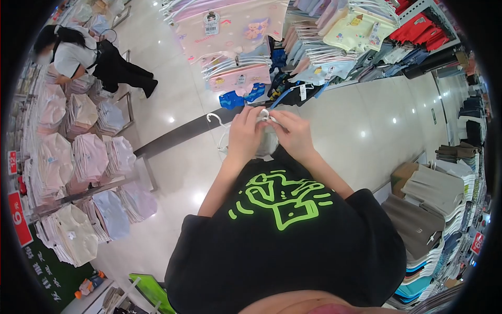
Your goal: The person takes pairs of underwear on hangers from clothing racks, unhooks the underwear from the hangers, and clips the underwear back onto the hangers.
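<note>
My left hand [246, 132] and my right hand [294, 133] are raised close together in front of my chest. Both have closed fingers around white plastic pieces of a clothes hanger [265, 113], whose top shows between the fingertips. Left of my left hand juts another white hanger hook [211, 118], with a thin white bar curving below it. Below the fingers, between my wrists, is a greyish piece [267, 142] that I cannot identify. My palms hide most of what is held.
Racks of children's underwear [240, 31] hang ahead over the shiny floor [180, 99]. To the left are rows of pastel underwear [55, 157] and a person [99, 57] bending toward them. Hanging trousers [418, 222] line the right. A green panel [151, 290] stands at lower left.
</note>
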The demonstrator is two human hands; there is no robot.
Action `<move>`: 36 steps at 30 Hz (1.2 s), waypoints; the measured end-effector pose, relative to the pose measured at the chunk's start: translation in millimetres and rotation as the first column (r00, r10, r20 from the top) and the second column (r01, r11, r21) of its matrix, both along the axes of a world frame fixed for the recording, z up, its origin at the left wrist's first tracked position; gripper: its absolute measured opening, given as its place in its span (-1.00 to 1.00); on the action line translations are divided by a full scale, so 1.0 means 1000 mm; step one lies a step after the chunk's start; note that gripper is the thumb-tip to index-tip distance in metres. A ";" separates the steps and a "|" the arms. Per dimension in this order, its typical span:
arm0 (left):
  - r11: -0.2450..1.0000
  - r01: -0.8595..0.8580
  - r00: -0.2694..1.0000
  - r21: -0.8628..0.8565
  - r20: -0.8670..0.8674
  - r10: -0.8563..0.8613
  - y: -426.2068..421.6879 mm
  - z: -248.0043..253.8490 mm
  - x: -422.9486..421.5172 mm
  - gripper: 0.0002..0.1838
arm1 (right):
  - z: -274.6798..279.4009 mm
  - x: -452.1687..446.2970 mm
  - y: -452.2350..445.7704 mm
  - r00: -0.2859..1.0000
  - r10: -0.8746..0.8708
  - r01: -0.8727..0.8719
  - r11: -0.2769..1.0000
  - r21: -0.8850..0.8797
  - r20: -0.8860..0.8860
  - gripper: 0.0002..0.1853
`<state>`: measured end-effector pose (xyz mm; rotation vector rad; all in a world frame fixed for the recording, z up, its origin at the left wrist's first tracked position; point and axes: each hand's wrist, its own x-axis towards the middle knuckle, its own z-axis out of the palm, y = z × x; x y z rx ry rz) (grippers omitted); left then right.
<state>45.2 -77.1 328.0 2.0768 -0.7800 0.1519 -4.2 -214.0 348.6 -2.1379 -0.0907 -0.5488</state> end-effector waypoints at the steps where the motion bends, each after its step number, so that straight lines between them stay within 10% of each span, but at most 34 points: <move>1: 0.998 -0.008 1.000 -0.065 0.006 0.009 -0.001 -0.004 0.003 -0.63 | 0.000 0.001 -0.001 1.000 0.004 -0.004 1.000 -0.003 0.002 -0.80; 15: 0.958 -0.041 0.996 -0.284 -0.082 0.018 -0.003 0.000 0.003 -0.83 | 0.002 0.001 -0.012 0.991 0.033 0.039 0.851 0.523 -0.128 -0.94; 21: 0.918 -0.039 0.991 -0.394 -0.134 -0.015 -0.004 -0.009 0.007 -0.82 | 0.002 0.002 -0.021 0.987 0.047 -0.007 0.967 0.253 -0.152 -0.89; 36: 0.936 0.000 0.978 -0.352 -0.195 -0.073 -0.005 -0.004 0.009 -0.83 | 0.016 0.004 -0.018 0.998 0.059 -0.053 0.970 0.236 -0.019 -0.86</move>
